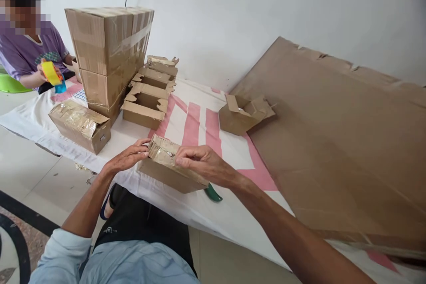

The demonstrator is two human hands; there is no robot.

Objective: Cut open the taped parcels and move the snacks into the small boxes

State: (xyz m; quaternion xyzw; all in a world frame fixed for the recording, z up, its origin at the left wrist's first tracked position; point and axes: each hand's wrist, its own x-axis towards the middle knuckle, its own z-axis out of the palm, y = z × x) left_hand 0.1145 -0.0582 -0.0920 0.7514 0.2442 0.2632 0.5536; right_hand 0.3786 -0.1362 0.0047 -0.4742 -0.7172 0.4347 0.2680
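Note:
A small cardboard box (pixel 173 176) lies lengthwise before me on the cloth, with shiny clear tape along its wrinkled top. My left hand (pixel 133 154) is open, its outstretched fingers resting against the box's left end. Over the top, my right hand (pixel 199 159) has its fingers curled together at the taped seam; whatever they pinch is hidden. A green curved object (pixel 213 193) sticks out from beside the box's right end, partly covered, so its kind cannot be told.
A taped box (pixel 80 125) lies to the left, near a tall carton stack (pixel 116 53). Several open boxes (pixel 144 106) stand behind. Right are an open box (pixel 244 115) and a large cardboard sheet (pixel 339 142). Across the table, a person (pixel 33 53) holds a yellow tape roll (pixel 50 73).

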